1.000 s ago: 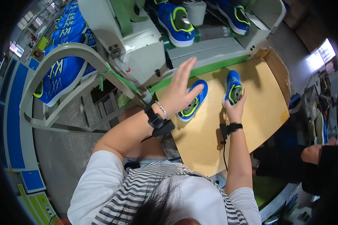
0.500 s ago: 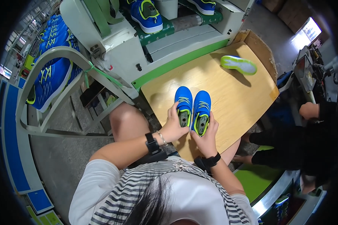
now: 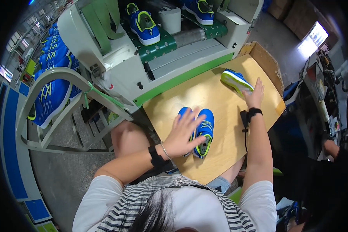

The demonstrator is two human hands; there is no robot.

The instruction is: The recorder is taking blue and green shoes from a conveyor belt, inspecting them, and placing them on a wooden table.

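Two blue shoes with lime-green lining stand side by side on the tan board: the right one (image 3: 205, 123) shows well, while the left one (image 3: 185, 112) is largely hidden under my left hand (image 3: 185, 135). That hand hovers over the pair, fingers spread, holding nothing. Out at the far right of the board, my right hand (image 3: 254, 96) has the near end of a third blue shoe (image 3: 232, 80) between thumb and fingers. This shoe is tilted, its lime-and-white sole turned partly toward me. The thumb's contact is partly hidden.
Beyond the board (image 3: 162, 112) stands a white machine (image 3: 123, 73) with more blue shoes on its green roller belt (image 3: 162, 48). A grey metal frame (image 3: 46, 139) and a row of blue shoes (image 3: 52, 96) are at left. At right, another person's hand (image 3: 331, 149) is visible.
Both hands have let go of the shoe pair, which now stands nearer me. My right hand has reached to the far right shoe, and that shoe has turned to show more of its upper.
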